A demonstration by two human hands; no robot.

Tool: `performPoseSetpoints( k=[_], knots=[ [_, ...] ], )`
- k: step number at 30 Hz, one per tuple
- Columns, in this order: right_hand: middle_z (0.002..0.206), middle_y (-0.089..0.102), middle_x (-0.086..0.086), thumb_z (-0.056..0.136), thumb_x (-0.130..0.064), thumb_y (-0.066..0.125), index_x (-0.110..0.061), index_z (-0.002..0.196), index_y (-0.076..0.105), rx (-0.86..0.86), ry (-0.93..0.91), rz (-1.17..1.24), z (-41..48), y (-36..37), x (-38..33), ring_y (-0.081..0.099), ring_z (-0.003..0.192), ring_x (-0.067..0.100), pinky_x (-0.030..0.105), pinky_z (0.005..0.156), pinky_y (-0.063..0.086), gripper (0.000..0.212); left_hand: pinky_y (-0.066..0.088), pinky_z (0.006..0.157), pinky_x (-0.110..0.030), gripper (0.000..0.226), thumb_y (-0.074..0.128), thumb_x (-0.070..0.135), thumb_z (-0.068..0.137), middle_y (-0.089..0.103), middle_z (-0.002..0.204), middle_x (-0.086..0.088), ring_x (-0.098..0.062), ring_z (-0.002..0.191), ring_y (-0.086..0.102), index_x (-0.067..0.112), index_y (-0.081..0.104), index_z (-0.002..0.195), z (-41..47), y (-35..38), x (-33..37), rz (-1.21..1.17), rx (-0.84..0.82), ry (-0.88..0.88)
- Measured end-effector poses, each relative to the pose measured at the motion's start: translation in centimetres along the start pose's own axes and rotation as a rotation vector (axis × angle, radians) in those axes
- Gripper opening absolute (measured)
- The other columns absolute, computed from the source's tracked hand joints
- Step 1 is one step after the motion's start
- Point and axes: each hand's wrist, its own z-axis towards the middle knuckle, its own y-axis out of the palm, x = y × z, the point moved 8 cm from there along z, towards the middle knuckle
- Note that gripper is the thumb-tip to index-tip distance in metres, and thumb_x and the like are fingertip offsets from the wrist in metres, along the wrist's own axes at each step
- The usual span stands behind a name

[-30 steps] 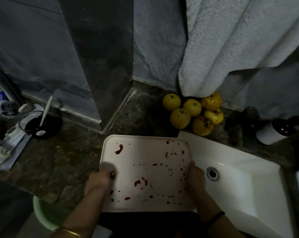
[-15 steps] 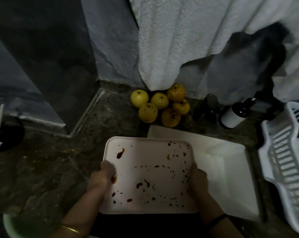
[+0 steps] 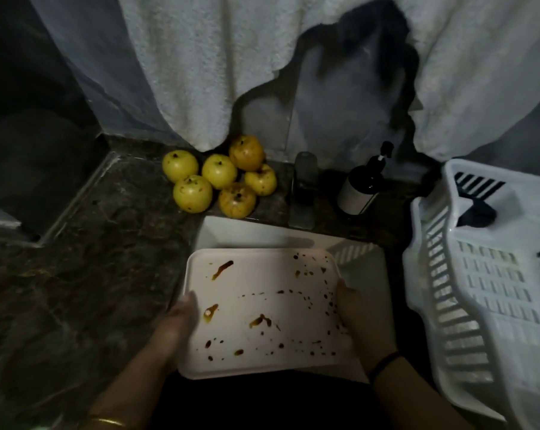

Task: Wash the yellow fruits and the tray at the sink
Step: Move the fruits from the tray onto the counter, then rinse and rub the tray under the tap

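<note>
Where the white sink [image 3: 256,234] is sunk into the table [image 3: 92,259], one tray [image 3: 262,274] is held over its near part: a pale, smooth rectangle with rounded corners and a low raised rim. Its face is spattered with brown-red stains [image 3: 222,270], some smeared and some in dotted trails. Whether it touches the basin cannot be told.

- Left hand [image 3: 177,321]: grip closed on the tray's left edge, thumb over the rim on the upper face, fingers hidden underneath. The outline is blurred. A gold bangle [image 3: 107,422] is on the wrist, at the near edge of view.
- Right hand [image 3: 358,318]: grip closed on the right edge in the same way, fingers out of sight below. A thin black band [image 3: 383,363] is on the wrist.
- Yellow fruits [image 3: 219,171]: six, round, with dark stem ends and brown speckles, two of them more orange. They are clustered and touching on the table at the far left corner of the sink.
- Table: dark, veined stone with a dull sheen.
- Towel [image 3: 200,72]: pale, nubbly terry, hanging from above; its lower hem is just over the fruits and its top is cut off.
- Tap [image 3: 303,193]: dull metal, at the far rim of the sink, hard to make out in the gloom.
- Bottle [image 3: 360,187]: dark, with a white label and a pump top, right of the tap.
- Basket [image 3: 479,290]: white slatted plastic, at the right, partly out of frame. A dark item inside it cannot be identified.
</note>
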Motion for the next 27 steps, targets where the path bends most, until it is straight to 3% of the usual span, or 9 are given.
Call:
performPoseSetpoints(
  k=[2, 3, 6, 8, 11, 16, 20, 25, 27],
  knots=[
    [0.108, 0.059, 0.014, 0.101, -0.044, 0.034, -0.002, 0.111, 0.057, 0.058, -0.090, -0.066, -0.4, -0.8, -1.2, 0.055, 0.106, 0.033, 0.043, 0.098, 0.045, 0.048, 0.049, 0.090, -0.042, 0.054, 0.038, 0.053, 0.097, 0.067, 0.105, -0.016, -0.031, 0.096, 0.062, 0.008, 0.065, 0.110, 0.0, 0.2, 0.0, 0.077, 0.082, 0.032],
    [0.109, 0.059, 0.016, 0.101, -0.040, 0.038, -0.001, 0.115, 0.056, 0.106, -0.159, -0.077, -0.2, -1.2, -2.3, 0.056, 0.104, 0.032, 0.043, 0.096, 0.045, 0.045, 0.049, 0.083, -0.039, 0.060, 0.035, 0.054, 0.097, 0.068, 0.096, -0.018, -0.032, 0.089, 0.062, 0.004, 0.067, 0.104, -0.2, 0.2, 0.2, 0.110, 0.130, 0.021],
    [0.128, 0.052, 0.019, 0.099, -0.029, 0.044, -0.005, 0.133, 0.046, 0.285, -0.371, -0.143, -0.9, -2.0, -7.1, 0.050, 0.115, 0.034, 0.037, 0.094, 0.040, 0.041, 0.044, 0.075, -0.035, 0.064, 0.033, 0.054, 0.097, 0.066, 0.096, -0.023, -0.034, 0.084, 0.060, -0.001, 0.066, 0.104, 0.4, 0.2, 0.4, 0.139, 0.200, 0.018],
    [0.131, 0.047, 0.018, 0.098, -0.029, 0.045, -0.004, 0.134, 0.044, 0.415, -0.559, -0.214, -2.1, -2.2, -12.1, 0.045, 0.120, 0.032, 0.037, 0.098, 0.036, 0.043, 0.044, 0.074, -0.035, 0.062, 0.033, 0.055, 0.097, 0.065, 0.092, -0.022, -0.033, 0.080, 0.058, 0.002, 0.065, 0.097, 0.9, 0.2, 0.7, 0.119, 0.211, 0.034],
    [0.134, 0.045, 0.016, 0.099, -0.032, 0.045, -0.004, 0.137, 0.042, 0.463, -0.746, -0.236, -3.7, -1.2, -19.2, 0.042, 0.124, 0.030, 0.034, 0.099, 0.034, 0.047, 0.047, 0.082, -0.040, 0.059, 0.031, 0.057, 0.096, 0.065, 0.085, -0.020, -0.033, 0.081, 0.060, 0.009, 0.064, 0.085, 1.5, 0.5, 1.6, 0.119, 0.209, 0.104],
    [0.144, 0.031, 0.023, 0.100, -0.044, 0.036, -0.004, 0.145, 0.023, 0.320, -0.641, -0.584, -0.8, 3.1, -25.3, 0.034, 0.130, 0.040, 0.044, 0.104, 0.033, 0.061, 0.049, 0.077, -0.039, 0.061, 0.031, 0.057, 0.096, 0.062, 0.072, -0.015, -0.030, 0.071, 0.058, 0.008, 0.062, 0.076, 2.6, 1.6, 3.2, 0.056, 0.150, 0.175],
    [0.151, 0.018, 0.021, 0.101, -0.047, 0.030, -0.010, 0.151, 0.008, 0.414, -0.531, -0.852, 0.8, 4.3, -26.7, 0.027, 0.134, 0.039, 0.048, 0.102, 0.034, 0.065, 0.049, 0.073, -0.038, 0.060, 0.029, 0.062, 0.094, 0.057, 0.066, -0.007, -0.026, 0.066, 0.055, 0.015, 0.058, 0.070, 3.6, 2.3, 4.1, 0.091, 0.115, 0.243],
    [0.154, 0.017, 0.021, 0.101, -0.040, 0.033, -0.008, 0.152, -0.002, 0.444, -0.444, -1.062, 2.4, 4.9, -27.5, 0.032, 0.134, 0.031, 0.035, 0.081, 0.043, 0.069, 0.049, 0.071, -0.035, 0.062, 0.028, 0.062, 0.093, 0.062, 0.066, -0.006, -0.024, 0.066, 0.059, 0.016, 0.061, 0.066, 4.3, 3.1, 5.1, 0.110, 0.082, 0.274],
    [0.152, 0.019, 0.026, 0.102, -0.039, 0.031, -0.006, 0.152, -0.004, 0.448, -0.421, -1.073, 2.2, 4.7, -27.5, 0.035, 0.133, 0.031, 0.034, 0.085, 0.045, 0.069, 0.048, 0.065, -0.029, 0.059, 0.029, 0.058, 0.095, 0.066, 0.071, -0.006, -0.022, 0.070, 0.062, 0.015, 0.066, 0.077, 4.1, 3.4, 5.6, 0.084, 0.043, 0.283]
  ],
)
